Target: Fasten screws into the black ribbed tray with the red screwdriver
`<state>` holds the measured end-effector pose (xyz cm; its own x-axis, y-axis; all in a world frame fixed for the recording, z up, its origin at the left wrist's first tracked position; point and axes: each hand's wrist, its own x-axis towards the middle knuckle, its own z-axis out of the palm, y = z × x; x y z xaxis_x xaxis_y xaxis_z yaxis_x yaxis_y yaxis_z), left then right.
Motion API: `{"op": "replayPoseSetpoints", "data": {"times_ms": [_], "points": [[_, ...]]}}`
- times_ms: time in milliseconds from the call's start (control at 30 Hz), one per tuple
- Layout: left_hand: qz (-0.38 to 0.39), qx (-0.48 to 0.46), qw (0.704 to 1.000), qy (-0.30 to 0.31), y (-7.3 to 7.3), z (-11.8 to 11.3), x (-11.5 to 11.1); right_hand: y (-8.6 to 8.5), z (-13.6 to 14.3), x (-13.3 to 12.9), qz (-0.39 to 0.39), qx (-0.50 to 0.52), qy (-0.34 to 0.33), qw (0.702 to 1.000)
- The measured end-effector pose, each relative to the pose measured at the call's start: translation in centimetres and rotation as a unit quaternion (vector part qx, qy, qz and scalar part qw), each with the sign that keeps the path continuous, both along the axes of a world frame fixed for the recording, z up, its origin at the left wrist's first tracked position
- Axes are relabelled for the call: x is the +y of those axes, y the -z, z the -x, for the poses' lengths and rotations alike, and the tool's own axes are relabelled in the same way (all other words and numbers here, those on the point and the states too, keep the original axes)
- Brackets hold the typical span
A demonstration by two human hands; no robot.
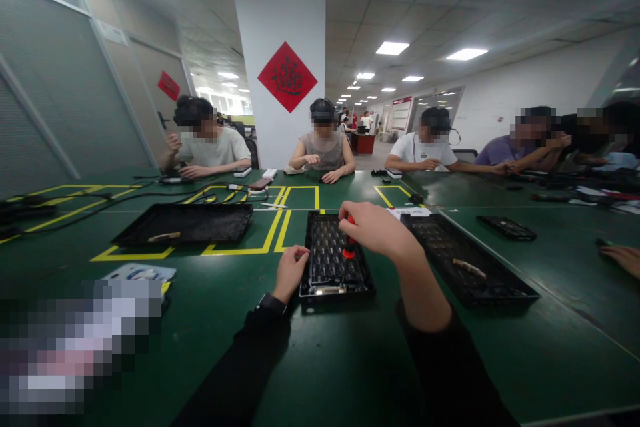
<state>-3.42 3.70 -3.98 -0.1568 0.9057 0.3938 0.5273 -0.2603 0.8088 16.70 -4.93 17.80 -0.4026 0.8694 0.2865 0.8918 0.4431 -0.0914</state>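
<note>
In the head view, a black rectangular tray (369, 280) lies lengthwise before me, filled with rows of small metallic-looking pieces. My right hand (373, 227) is closed round a red and black screwdriver (349, 250) held roughly upright over the tray's right half. Its lower end sits down among the rows, and I cannot make out the tip. At the tray's left edge, my left hand (291, 272) has its fingers curled and pinching the rim. A silvery strip (323, 291) shows along the near end of the tray.
Larger black trays stand left (185, 223) and right (470, 260), each holding a tan piece. A small black tray (507, 227) is farther right. Cables (75, 213) run across the green table (330, 360) at left. A partly blurred package (137, 273) lies near left. Several people sit opposite.
</note>
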Motion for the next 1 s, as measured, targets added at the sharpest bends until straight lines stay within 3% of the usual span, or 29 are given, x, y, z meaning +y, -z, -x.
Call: {"op": "replayPoseSetpoints", "data": {"times_ms": [667, 1000], "points": [[0.002, 0.013, 1.000, 0.003, 0.0, 0.0, 0.0, 0.4, 1.2, -0.2, -0.010, 0.014, -0.015, 1.000], [0.001, 0.003, 1.000, 0.001, 0.0, -0.1, 0.0, 0.5, 0.3, 0.2, -0.002, 0.029, -0.001, 1.000]]}}
